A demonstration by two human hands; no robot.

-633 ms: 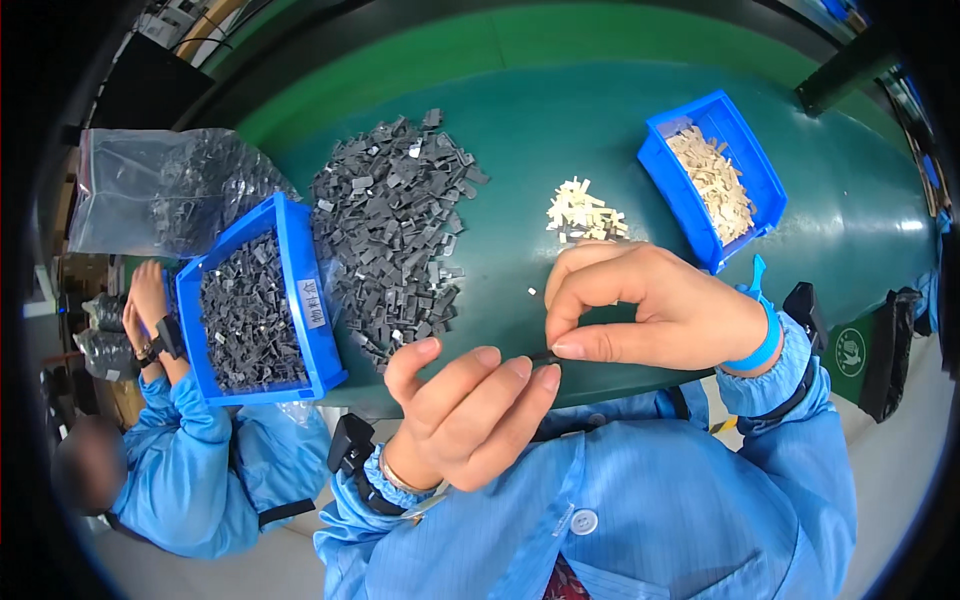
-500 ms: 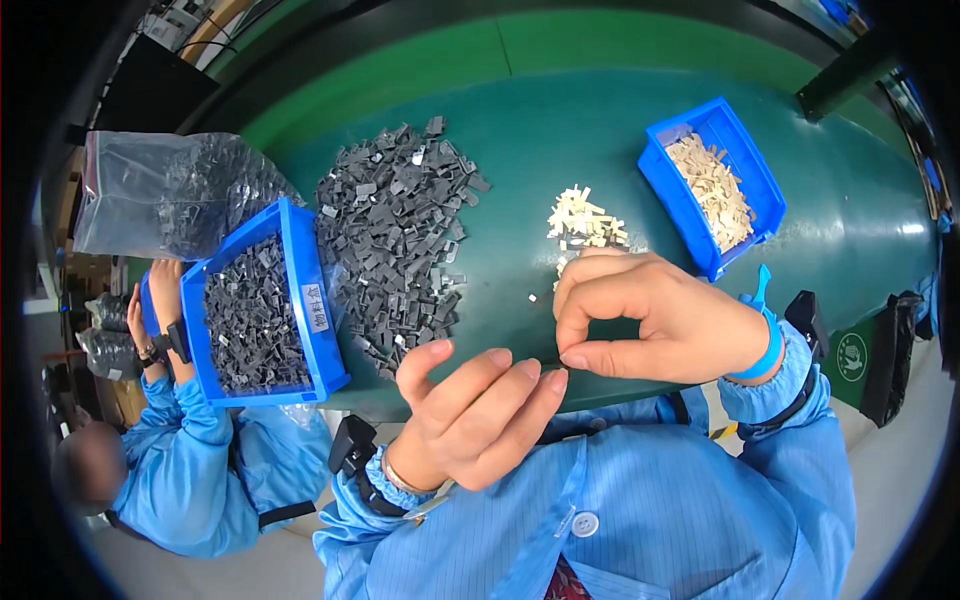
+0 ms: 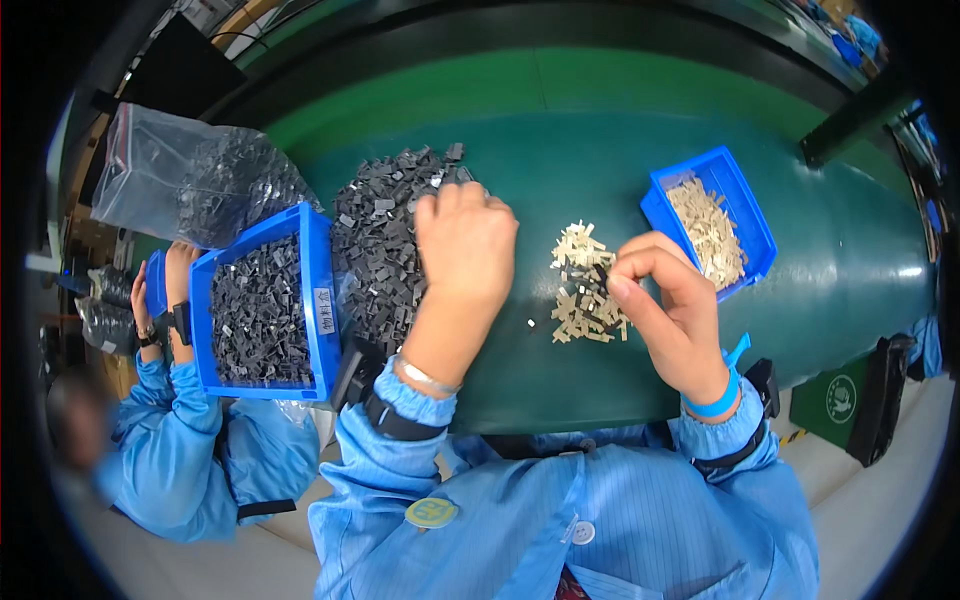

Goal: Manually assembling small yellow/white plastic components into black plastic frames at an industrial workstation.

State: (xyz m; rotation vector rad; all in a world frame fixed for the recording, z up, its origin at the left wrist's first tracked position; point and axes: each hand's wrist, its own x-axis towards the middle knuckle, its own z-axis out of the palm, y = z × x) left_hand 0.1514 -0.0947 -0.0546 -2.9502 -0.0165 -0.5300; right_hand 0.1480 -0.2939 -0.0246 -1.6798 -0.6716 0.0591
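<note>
My left hand (image 3: pixel 466 240) is over the right side of a heap of small dark grey plastic parts (image 3: pixel 375 250). Its fingers curl down and away, so their tips and anything in them are hidden. Beside a loose pile of short pale strips (image 3: pixel 583 243), my right hand (image 3: pixel 672 310) holds its thumb and index finger pinched together. Whatever is in that pinch is too small to make out. A few dark pieces lie among the strips close to the right fingertips.
A blue bin (image 3: pixel 328 340) of dark parts stands left of the heap, with a clear plastic bag (image 3: pixel 150 180) behind it. A blue bin (image 3: pixel 765 235) of pale strips is at the right. A co-worker's hands (image 3: pixel 178 285) hold something blue at far left. Green mat (image 3: pixel 540 385) covers the table.
My hands have separated. The left has moved up and left from near the table's front edge to the dark heap; the right has shifted right and slightly down, exposing more pale strips.
</note>
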